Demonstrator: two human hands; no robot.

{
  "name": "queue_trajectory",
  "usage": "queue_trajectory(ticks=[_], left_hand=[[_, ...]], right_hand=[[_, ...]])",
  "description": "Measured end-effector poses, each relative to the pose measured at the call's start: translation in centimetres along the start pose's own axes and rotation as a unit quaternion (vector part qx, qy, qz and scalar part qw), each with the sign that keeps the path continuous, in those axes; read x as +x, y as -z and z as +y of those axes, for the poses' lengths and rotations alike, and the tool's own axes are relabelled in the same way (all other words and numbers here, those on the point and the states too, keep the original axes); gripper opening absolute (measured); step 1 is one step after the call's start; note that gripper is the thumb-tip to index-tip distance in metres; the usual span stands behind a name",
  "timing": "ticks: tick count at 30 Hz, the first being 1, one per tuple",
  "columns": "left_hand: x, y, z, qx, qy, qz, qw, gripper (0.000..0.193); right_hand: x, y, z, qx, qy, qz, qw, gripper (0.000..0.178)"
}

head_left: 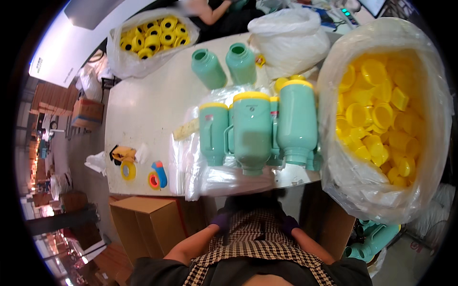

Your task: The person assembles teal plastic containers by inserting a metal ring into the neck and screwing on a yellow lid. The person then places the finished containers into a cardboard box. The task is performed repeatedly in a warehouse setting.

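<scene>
My left hand (220,220), in a purple glove, rests by the checked apron (253,229) at my waist. On the apron's other side is my right hand (288,224), gloved alike. The fingers of both are too dark and hidden to read. In front of me on the table (143,105), several mint-green flask bodies (252,133) sit close together, yellow rings at their far ends and necks toward me. Some have handles. Clear plastic bags (224,181) lie under and beside them. Farther back, two green flask bodies (208,69) (241,64) show open mouths.
A large bag of yellow caps (377,114) stands at the right, and a bag of yellow rings (157,38) at the far left. Tape rolls (128,170) and a blue tape dispenser (159,176) lie near the left edge. Below stands a cardboard box (148,219). Another person's arm (210,12) shows behind.
</scene>
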State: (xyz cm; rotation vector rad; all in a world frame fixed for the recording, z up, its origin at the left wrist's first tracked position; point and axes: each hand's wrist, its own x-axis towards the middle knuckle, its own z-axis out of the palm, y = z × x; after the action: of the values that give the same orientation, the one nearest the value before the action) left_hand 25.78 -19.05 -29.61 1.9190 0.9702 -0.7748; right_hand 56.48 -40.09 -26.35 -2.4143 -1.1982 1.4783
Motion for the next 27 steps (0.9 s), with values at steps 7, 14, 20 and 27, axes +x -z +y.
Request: queue_trajectory(ticks=[7, 14, 20, 27], left_hand=[[-4.3, 1.6, -0.7, -0.013, -0.129, -0.352, 0.927, 0.037], [-2.1, -3.5, -4.3, -0.184, -0.133, -0.325, 0.918, 0.037], [2.8, 2.8, 0.1, 0.131, 0.031, 0.009, 0.991, 0.036], [-10.5, 2.3, 15.4, -0.250, -0.156, 0.563, 0.772, 0.075]], right_hand=[[-2.0, 0.8, 3.6, 0.183, 0.089, -0.484, 0.851, 0.042], [4.6, -3.8, 6.9, 0.132, 0.097, -0.658, 0.735, 0.038], [15.3, -6.8, 8.1, -0.110, 0.337, -0.410, 0.841, 0.033], [11.3, -2.4, -4.4, -0.326, 0.420, 0.004, 0.847, 0.018]])
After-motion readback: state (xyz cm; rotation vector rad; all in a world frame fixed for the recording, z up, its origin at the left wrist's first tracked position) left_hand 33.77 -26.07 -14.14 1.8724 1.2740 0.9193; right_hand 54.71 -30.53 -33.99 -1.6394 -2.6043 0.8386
